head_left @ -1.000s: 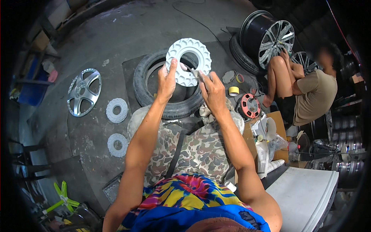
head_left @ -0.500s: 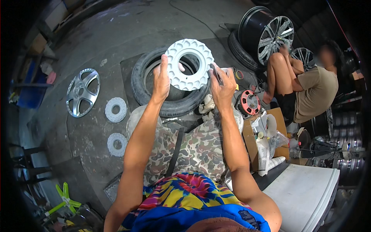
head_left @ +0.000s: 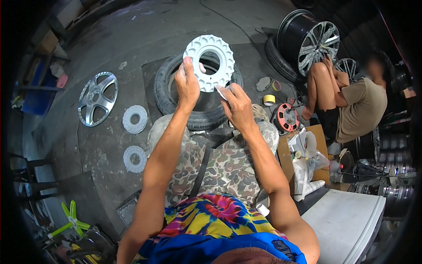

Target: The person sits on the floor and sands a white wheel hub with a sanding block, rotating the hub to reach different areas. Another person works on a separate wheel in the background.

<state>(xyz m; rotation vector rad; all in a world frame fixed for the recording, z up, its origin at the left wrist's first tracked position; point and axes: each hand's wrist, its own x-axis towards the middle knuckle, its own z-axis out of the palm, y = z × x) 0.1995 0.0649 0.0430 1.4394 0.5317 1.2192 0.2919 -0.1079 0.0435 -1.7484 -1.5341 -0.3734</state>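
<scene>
My left hand [head_left: 187, 86] grips a white-grey ring-shaped wheel part [head_left: 227, 62] with a scalloped rim, thumb on its face and fingers behind. The ring is held up, tilted, above a black tyre [head_left: 161, 94] lying on the floor. At the ring's lower right edge, my right hand [head_left: 238, 108] pinches a small folded sheet that looks like sandpaper [head_left: 224, 92], its tip at the rim. Two similar grey rings, one farther away [head_left: 127, 123] and one nearer [head_left: 127, 163], lie flat on the floor to the left.
A silver spoked wheel face [head_left: 103, 102] lies far left. To the right, a seated person [head_left: 362, 108] has a hand at a large spoked wheel [head_left: 307, 46]. Yellow tape [head_left: 269, 100], a red reel [head_left: 288, 118], a cluttered cardboard box [head_left: 319, 134] and a white panel [head_left: 347, 215] flank my right side.
My right hand has moved left and nearer me, from the ring's right side to its lower right edge, and the sheet now shows pale. The ring has shifted slightly left and farther away.
</scene>
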